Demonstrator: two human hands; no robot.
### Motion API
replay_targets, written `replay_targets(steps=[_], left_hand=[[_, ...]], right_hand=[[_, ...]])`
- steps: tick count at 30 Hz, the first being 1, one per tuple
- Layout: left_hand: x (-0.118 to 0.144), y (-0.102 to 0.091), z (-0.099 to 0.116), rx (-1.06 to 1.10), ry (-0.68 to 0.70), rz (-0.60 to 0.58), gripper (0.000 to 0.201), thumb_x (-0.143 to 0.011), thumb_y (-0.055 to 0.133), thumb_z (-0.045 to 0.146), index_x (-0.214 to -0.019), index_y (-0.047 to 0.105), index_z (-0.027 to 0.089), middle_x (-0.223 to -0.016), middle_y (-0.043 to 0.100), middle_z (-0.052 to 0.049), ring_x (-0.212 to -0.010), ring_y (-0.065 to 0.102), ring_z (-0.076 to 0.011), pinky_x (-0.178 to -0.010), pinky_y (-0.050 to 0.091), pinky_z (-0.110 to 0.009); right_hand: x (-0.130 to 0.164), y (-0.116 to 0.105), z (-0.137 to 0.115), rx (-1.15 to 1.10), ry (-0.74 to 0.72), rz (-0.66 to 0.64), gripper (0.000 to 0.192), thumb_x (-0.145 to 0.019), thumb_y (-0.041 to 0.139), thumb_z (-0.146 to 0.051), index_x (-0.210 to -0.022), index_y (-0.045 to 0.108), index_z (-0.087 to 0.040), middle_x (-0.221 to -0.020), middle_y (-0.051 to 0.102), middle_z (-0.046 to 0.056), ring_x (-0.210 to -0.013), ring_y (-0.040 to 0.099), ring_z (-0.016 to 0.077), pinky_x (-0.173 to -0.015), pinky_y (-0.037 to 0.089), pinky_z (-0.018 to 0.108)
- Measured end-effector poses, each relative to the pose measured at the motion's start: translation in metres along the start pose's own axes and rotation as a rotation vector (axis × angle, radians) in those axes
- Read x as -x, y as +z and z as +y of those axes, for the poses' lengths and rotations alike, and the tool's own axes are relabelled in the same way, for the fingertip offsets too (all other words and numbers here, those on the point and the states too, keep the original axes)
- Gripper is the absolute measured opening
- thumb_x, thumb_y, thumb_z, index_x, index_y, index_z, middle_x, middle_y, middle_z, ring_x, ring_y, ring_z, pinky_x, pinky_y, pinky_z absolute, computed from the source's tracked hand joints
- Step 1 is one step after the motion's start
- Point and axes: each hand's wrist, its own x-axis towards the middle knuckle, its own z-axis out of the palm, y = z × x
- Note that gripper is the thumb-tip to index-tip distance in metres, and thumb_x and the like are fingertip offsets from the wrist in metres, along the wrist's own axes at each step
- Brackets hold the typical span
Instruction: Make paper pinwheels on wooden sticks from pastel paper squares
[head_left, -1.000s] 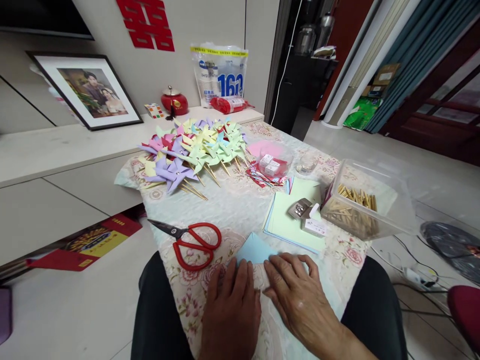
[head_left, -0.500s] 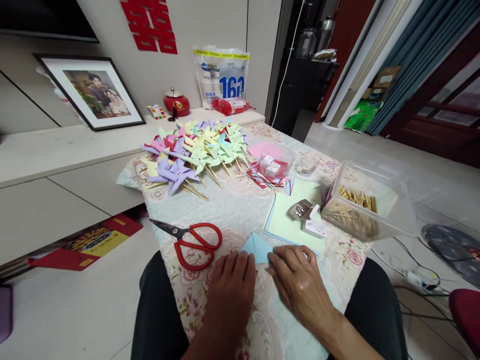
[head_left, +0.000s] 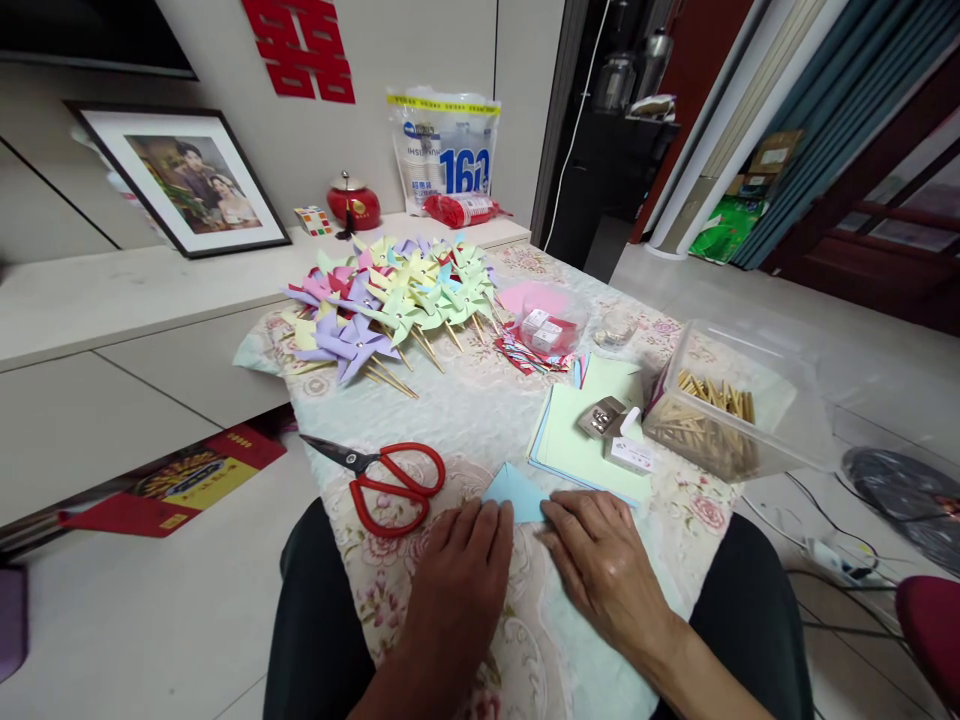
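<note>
A light-blue sheet of paper (head_left: pixel 521 492), folded into a triangle with its point away from me, lies flat on the flowered tablecloth (head_left: pixel 450 430). My left hand (head_left: pixel 469 565) presses its left corner with the fingers together. At the right corner is my right hand (head_left: pixel 600 550), its thumb and fingers closed on the paper's edge; the thumb's grip is partly hidden. Scissors (head_left: pixel 394 485) with red handles rest just left of my left hand, blades pointing left. Behind my right hand lies a stack of green and blue paper sheets (head_left: pixel 577 425).
Finished paper pinwheels (head_left: pixel 405 295) on sticks are heaped at the back left. On the sheets sit two small boxes, one a white box (head_left: pixel 630 455). A clear plastic bin (head_left: pixel 750 400) of wooden sticks stands right. Red paper scraps (head_left: pixel 529 355) lie farther back.
Both hands have shifted very slightly right along the folded paper. The upright crease seen earlier in the triangle now shows less. Scissors, sheets and bin stay where they were.
</note>
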Motion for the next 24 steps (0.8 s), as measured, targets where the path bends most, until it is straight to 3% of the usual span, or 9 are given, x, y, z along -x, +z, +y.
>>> replay_targets(steps=[6, 10, 18, 24], left_hand=[[-0.022, -0.004, -0.007, -0.064, 0.131, -0.067, 0.029, -0.085, 0.050, 0.001, -0.103, 0.072, 0.006, -0.091, 0.075, -0.012, -0.076, 0.069, -0.0249, -0.067, 0.054, -0.037], [-0.024, -0.001, -0.012, -0.091, 0.178, -0.036, 0.026, -0.087, 0.047, 0.000, -0.096, 0.071, 0.006, -0.086, 0.073, -0.013, -0.070, 0.067, -0.0230, -0.062, 0.052, -0.036], [-0.024, -0.002, -0.011, 0.029, 0.014, 0.154, 0.017, -0.089, 0.053, 0.005, -0.097, 0.067, 0.011, -0.087, 0.073, -0.009, -0.076, 0.068, -0.0209, -0.072, 0.051, -0.036], [-0.031, -0.016, 0.000, 0.184, -0.128, 0.179, 0.016, -0.090, 0.052, 0.008, -0.093, 0.066, 0.015, -0.084, 0.072, -0.005, -0.073, 0.067, -0.0198, -0.068, 0.048, -0.034]], right_hand=[[0.003, -0.001, 0.005, -0.040, 0.027, 0.056, 0.024, -0.098, 0.055, -0.016, -0.121, 0.062, -0.015, -0.107, 0.067, 0.013, -0.097, 0.061, 0.0256, -0.086, 0.047, 0.043], [0.005, -0.001, 0.005, -0.042, 0.021, 0.086, 0.025, -0.097, 0.055, -0.015, -0.122, 0.062, -0.015, -0.109, 0.067, 0.014, -0.099, 0.061, 0.0257, -0.086, 0.047, 0.043], [-0.009, -0.006, -0.003, -0.047, 0.001, 0.147, 0.030, -0.094, 0.058, -0.013, -0.123, 0.061, -0.015, -0.117, 0.065, 0.016, -0.107, 0.058, 0.0298, -0.090, 0.045, 0.049], [-0.026, -0.011, -0.011, -0.102, -0.013, 0.182, 0.018, -0.094, 0.057, -0.011, -0.109, 0.066, -0.017, -0.104, 0.070, 0.010, -0.099, 0.061, 0.0261, -0.091, 0.039, 0.048]])
